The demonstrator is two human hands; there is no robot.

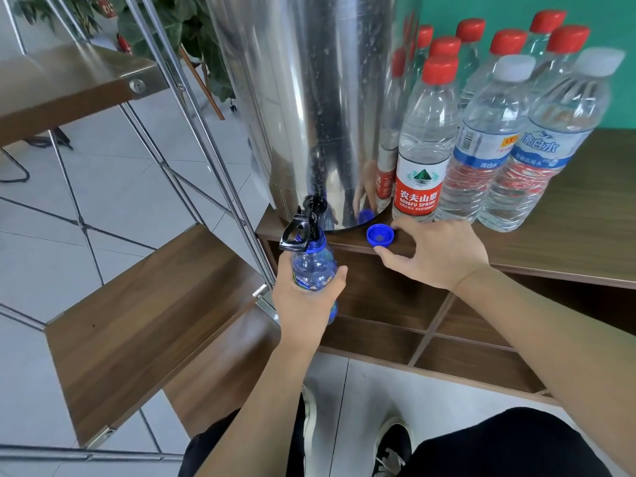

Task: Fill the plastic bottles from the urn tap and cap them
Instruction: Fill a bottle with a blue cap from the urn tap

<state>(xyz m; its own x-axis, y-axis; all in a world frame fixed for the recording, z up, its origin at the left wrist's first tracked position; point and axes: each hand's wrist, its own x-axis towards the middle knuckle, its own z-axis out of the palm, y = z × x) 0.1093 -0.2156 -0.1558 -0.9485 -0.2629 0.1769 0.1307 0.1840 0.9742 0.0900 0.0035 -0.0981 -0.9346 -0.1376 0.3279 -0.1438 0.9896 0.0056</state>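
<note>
Blue plastic fills your left hand (306, 294): its grip is wrapped round the body of the blue bottle (314, 270), whose open neck sits right under the black tap (303, 225) at the foot of the steel urn (309, 98), out past the front left corner of the desk (568, 242). Your right hand (437, 253) has an open grip, fingers spread and holding nothing, thumb and forefinger bracketing the blue cap (380, 235) that lies mouth-up near the desk's front edge. I can't tell whether water is running. Keep the bottle upright and its neck centred under the spout, watch the level, and shut the tap before the neck floods. Only then lift the cap. The capped bottles (481, 132) stand behind, along the urn's right side.
</note>
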